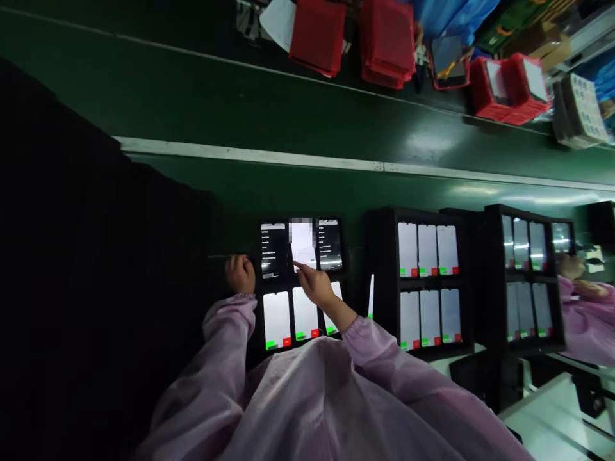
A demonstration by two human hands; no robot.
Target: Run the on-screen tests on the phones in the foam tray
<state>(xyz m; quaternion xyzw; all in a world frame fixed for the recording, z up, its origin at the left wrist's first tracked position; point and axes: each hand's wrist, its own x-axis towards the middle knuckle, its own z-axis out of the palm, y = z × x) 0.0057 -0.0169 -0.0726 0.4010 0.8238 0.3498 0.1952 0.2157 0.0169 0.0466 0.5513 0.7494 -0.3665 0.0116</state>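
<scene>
My right hand [314, 285] reaches over a black tray [258, 289] of phones. Its index finger is stretched out to the lower part of a lit white screen on the middle phone [302, 246] of the far row; the other fingers are curled in. Dark screens with lists of white text show on the left phone [273, 253] and the right phone [330, 246]. In the near row, phones [277, 317] have white screens with green and red boxes; my right hand and wrist partly cover some. My left hand [240, 274] is closed beside the tray's left edge; anything inside it is hidden.
To the right, a black tray [430, 283] and another black tray [504, 282] hold lit phones. A phone [371, 296] stands on edge between trays. Red stacks [387, 41] line the green table's far side. Another person's sleeve [589, 323] is at far right.
</scene>
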